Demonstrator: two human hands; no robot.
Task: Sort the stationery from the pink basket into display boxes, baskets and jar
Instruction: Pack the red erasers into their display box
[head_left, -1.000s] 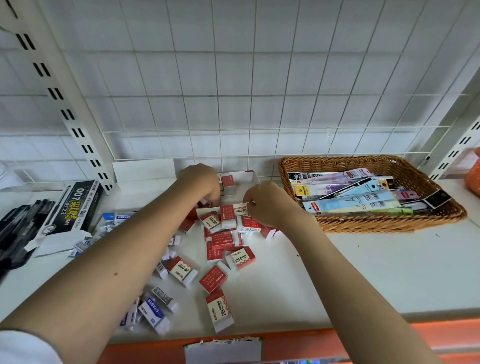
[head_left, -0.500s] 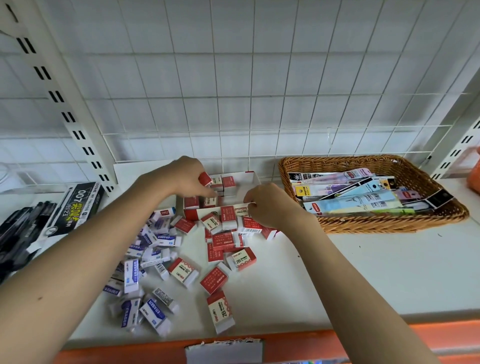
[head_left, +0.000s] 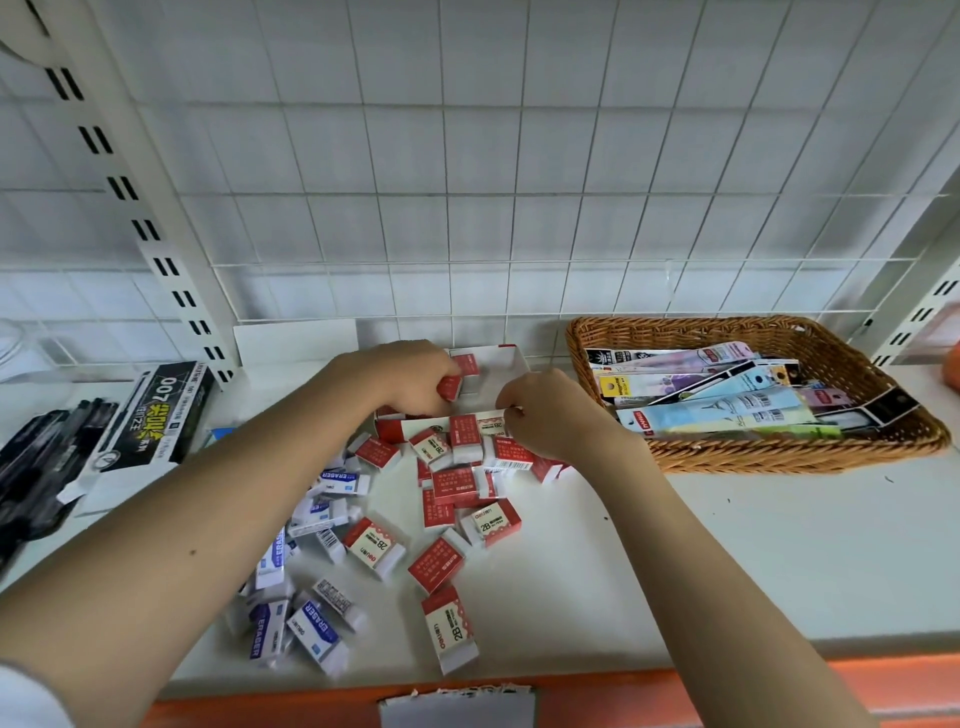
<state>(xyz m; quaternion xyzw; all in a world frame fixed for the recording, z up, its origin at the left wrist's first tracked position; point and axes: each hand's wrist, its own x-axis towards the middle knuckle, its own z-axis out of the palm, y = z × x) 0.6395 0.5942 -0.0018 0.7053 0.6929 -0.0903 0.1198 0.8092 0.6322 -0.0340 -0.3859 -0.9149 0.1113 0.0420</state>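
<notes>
**Inspector A:** Head view, the only one. At centre frame we find the left hand (head_left: 410, 382) with fingers curled round a red eraser (head_left: 450, 387), held at the mouth of the white display box (head_left: 506, 358). The right hand (head_left: 545, 415) pinches the box's near edge and steadies it. One red eraser already stands inside, at the back.

**Inspector B:** And the remaining stock?

**Inspector A:** Loose red erasers (head_left: 454, 486) lie scattered just below the box; blue erasers (head_left: 317, 631) are heaped at lower left. No pink basket shows in frame.

**Inspector B:** Risks?

**Inspector A:** We judge three. The box is light card, so a hard push could slide or tip it if the right hand's pinch slackens. The left forearm lies over the blue heap, and drawing it back could sweep pieces off the front edge. The two colours also lie close together, so a mixed row is possible.

**Inspector B:** Surroundings?

**Inspector A:** A white shelf (head_left: 727, 561) with an orange front lip, backed by a white wire grid. A wicker basket (head_left: 779, 452) of packaged items sits at right; a black pen box (head_left: 161, 410) at left.
</notes>
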